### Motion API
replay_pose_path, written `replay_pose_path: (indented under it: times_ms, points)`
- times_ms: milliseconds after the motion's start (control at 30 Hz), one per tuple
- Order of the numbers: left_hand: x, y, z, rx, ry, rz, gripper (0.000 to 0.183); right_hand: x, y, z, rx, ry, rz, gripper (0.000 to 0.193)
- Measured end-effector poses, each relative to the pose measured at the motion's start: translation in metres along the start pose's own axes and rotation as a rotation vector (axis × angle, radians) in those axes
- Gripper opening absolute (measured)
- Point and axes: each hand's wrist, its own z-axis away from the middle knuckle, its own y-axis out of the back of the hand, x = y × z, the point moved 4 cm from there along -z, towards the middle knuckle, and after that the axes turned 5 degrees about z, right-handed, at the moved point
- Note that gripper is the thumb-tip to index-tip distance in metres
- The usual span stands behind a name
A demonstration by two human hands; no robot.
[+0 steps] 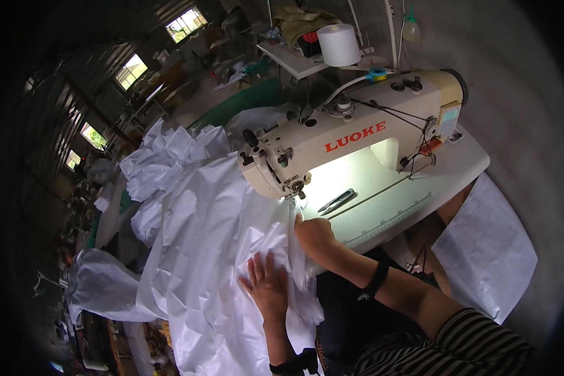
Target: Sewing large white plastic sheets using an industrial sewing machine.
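Observation:
A wide white sheet (197, 238) of thin, shiny, crinkled material lies in folds left of and under the head of a sewing machine (351, 135). My left hand (268, 289) rests flat on it, fingers spread. Just in front of the needle area, my right hand (314, 237) is closed at the sheet's right edge, its index finger reaching toward the presser foot. Its other fingertips are mostly hidden. The machine's lamp lights the bed, where thread snips (337, 200) with dark handles lie right of the needle.
A white thread cone (338, 45) stands behind the machine. More white material (489, 250) hangs at the right, below the table edge. A bunched white heap (169, 153) lies at the far left. Dark cords (413, 160) loop along the machine's right end.

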Motion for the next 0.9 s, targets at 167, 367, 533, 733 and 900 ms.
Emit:
replay_pose_path:
  times_ms: [167, 367, 533, 733, 900]
  points:
    - [0.005, 0.004, 0.007, 0.007, -0.003, -0.006, 0.051, 0.001, -0.003, 0.012, 0.079, 0.037, 0.024, 0.055]
    - [0.039, 0.017, 0.041, 0.006, -0.023, 0.141, 0.047, 0.007, -0.004, 0.009, 0.128, 0.023, 0.045, 0.056]
    - [0.058, 0.014, 0.078, 0.001, -0.092, 0.281, 0.039, 0.005, 0.008, 0.012, 0.033, 0.068, 0.038, 0.057]
    - [0.069, 0.002, 0.1, -0.021, -0.126, 0.363, 0.032, 0.006, -0.001, 0.013, 0.055, 0.077, 0.032, 0.058]
    - [0.082, 0.003, 0.102, -0.03, -0.131, 0.417, 0.027, 0.006, -0.003, 0.016, 0.047, 0.082, 0.041, 0.055]
